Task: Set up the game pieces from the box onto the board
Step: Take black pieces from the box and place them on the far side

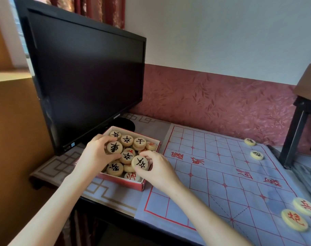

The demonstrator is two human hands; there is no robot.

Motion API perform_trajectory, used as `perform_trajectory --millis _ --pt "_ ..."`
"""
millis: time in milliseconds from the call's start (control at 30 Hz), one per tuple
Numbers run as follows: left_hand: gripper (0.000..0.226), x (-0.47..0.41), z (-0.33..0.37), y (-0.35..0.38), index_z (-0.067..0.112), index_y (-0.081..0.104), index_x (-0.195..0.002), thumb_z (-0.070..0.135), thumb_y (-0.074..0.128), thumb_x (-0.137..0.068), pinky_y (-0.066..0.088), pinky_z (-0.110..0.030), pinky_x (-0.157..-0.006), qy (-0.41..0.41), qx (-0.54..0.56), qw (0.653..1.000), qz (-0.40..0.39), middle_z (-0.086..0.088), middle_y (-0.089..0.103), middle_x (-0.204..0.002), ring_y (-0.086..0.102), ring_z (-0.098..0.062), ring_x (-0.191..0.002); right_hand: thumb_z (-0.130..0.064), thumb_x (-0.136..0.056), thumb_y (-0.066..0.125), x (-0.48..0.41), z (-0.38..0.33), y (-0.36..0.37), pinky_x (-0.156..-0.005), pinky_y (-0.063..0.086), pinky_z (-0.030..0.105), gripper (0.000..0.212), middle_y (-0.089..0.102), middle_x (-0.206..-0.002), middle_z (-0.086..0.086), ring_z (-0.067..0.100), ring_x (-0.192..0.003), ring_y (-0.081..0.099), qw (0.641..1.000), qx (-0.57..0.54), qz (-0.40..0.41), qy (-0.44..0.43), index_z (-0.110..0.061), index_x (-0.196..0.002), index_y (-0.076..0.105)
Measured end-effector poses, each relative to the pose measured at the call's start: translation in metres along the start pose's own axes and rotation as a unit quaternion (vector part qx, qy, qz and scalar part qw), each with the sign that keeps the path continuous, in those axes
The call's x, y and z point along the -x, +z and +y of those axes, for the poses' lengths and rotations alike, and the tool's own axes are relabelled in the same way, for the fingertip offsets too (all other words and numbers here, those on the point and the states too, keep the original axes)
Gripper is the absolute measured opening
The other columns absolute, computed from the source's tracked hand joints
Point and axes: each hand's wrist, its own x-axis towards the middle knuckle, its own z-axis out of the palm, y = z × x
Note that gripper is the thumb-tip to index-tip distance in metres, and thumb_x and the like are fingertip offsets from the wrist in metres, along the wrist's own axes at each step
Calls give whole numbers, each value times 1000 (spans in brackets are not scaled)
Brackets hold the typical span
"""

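A red cardboard box (142,185) sits on the table left of the board, holding several round wooden pieces with black or red characters. My left hand (96,153) pinches one black-marked piece (114,147) above the box. My right hand (157,166) pinches another black-marked piece (139,163) at the box's right side. The blue-grey cloth board (213,174) with red grid lines lies to the right. Two black-marked pieces (250,142) (256,155) lie at its far right edge. Two red-marked pieces (304,206) (294,220) lie at its near right edge.
A black monitor (83,77) stands close behind the box, its base (126,124) beside the box's back corner. A dark stand leg (293,135) rises at the board's right edge. A patterned table cover (59,167) lies under the box and board.
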Motion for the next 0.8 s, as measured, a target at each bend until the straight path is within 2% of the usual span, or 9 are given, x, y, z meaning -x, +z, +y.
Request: perform_trajectory --millis 100,200,300,400,533,633,700,733,800 --pt "54 2 4 2 22 61 -114 23 82 -64 44 -26 -81 9 9 1000 0 1 55 -115 53 -14 -99 -39 -78 68 -4 2 -7 -84 53 31 43 63 -109 -4 14 -99 60 999 -36 7 8 -21 -116 61" --pt "54 3 12 6 23 62 -114 22 82 -65 42 -25 -81 18 14 1000 -6 0 56 -116 53 -15 -101 -37 -78 70 -3 7 -16 -83 52 28 42 58 -106 -5 11 -95 59 999 -50 20 1 -19 -115 64" --pt "54 4 22 10 23 62 -115 22 82 -64 41 -24 -81 31 15 999 -13 3 55 -115 52 -14 -99 -37 -78 71 2 12 -27 -75 47 19 47 58 -102 -7 4 -83 56 998 -62 27 9 -21 -120 59" --pt "53 7 33 18 23 62 -115 24 81 -66 37 -20 -77 48 16 998 -24 5 54 -110 50 -9 -93 -40 -77 72 10 19 -39 -75 50 21 53 58 -96 -13 0 -77 57 997 -66 15 29 -25 -124 53" --pt "50 11 51 35 22 63 -113 25 81 -67 38 -11 -69 64 35 996 -48 4 55 -105 54 -10 -85 -36 -77 73 23 34 -60 -63 43 6 41 59 -91 -13 -6 -68 54 998 -43 30 47 -22 -113 58" --pt "49 13 65 51 21 64 -111 24 82 -65 38 -10 -68 76 50 994 -64 8 52 -96 54 -9 -81 -36 -77 73 33 47 -75 -63 42 7 41 63 -94 -9 -5 -69 56 997 -34 35 66 -22 -113 60" --pt "50 15 72 62 21 65 -111 24 83 -64 36 -4 -68 86 56 992 -72 6 54 -100 56 -11 -83 -35 -77 74 39 55 -84 -64 43 8 40 64 -94 -9 -5 -68 56 996 -32 39 75 -23 -112 60" --pt "50 15 76 68 21 65 -111 24 83 -64 38 -5 -70 92 59 991 -77 5 55 -102 57 -12 -86 -34 -77 74 42 59 -88 -65 44 8 39 64 -94 -9 -5 -69 57 996 -31 42 79 -23 -112 60" --pt "51 16 84 77 22 65 -110 26 83 -63 47 -16 -77 106 65 988 -89 4 56 -104 58 -14 -89 -34 -76 74 46 66 -98 -65 45 6 41 64 -95 -9 -4 -70 58 995 -28 50 85 -22 -113 60"
